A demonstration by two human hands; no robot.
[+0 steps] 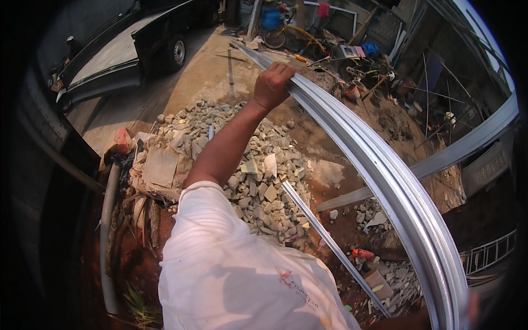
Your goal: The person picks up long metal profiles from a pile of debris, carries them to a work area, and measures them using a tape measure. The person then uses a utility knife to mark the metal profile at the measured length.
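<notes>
Left hand [273, 86] of mine is closed over a bundle of long metal profiles [379, 154], not far from its far end. Right hand [472, 311] is only a blur beside the near part of the bundle; its forearm [404, 322] goes behind the metal, so I cannot tell how firmly these fingers hold. The two hands are well apart along the length.

The bundle runs from beyond the far edge of the rubble heap [269, 143], past its right side, and down toward my right. Whether the far tip touches the ground, I cannot tell. A grey beam [467, 146] crosses behind the bundle, and I cannot say if they touch. Some thin metal strips [335, 247] lie at the right edge of the heap, apart from the bundle.

I judge that the step in hand is supporting and steering this long load. The next move, I think, calls for a firm left grip, both hands turning together, and careful footing near the loose stones. The profiles could slide against each other, or the far tip could catch the yellow bicycle [302, 34].
</notes>
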